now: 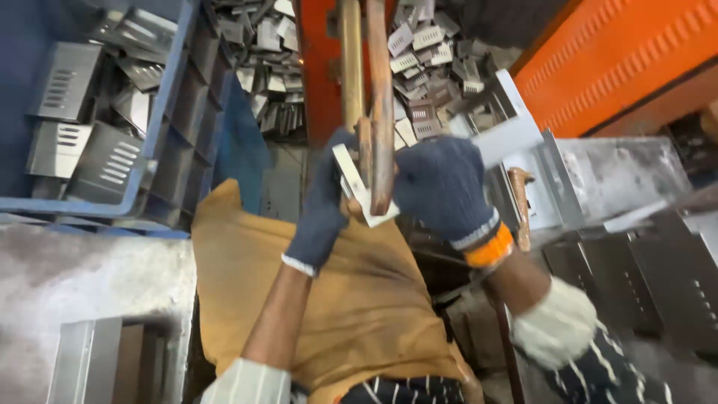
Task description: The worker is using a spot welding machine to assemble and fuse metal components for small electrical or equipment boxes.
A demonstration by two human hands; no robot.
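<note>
Both gloved hands, left hand (320, 213) and right hand (443, 187), pinch a small metal bracket (357, 187) against copper rods (381, 105)

A blue plastic crate (168, 112) filled with louvred grey metal plates (90, 142) is seen at upper left, above a worn grey metal bench (67, 277). An orange machine column (320, 67) is flanked by heaps of small slotted metal pieces (426, 52) on the floor. An orange ribbed panel (621, 52) is set at upper right, with steel sheets (628, 172) stacked below.
</note>
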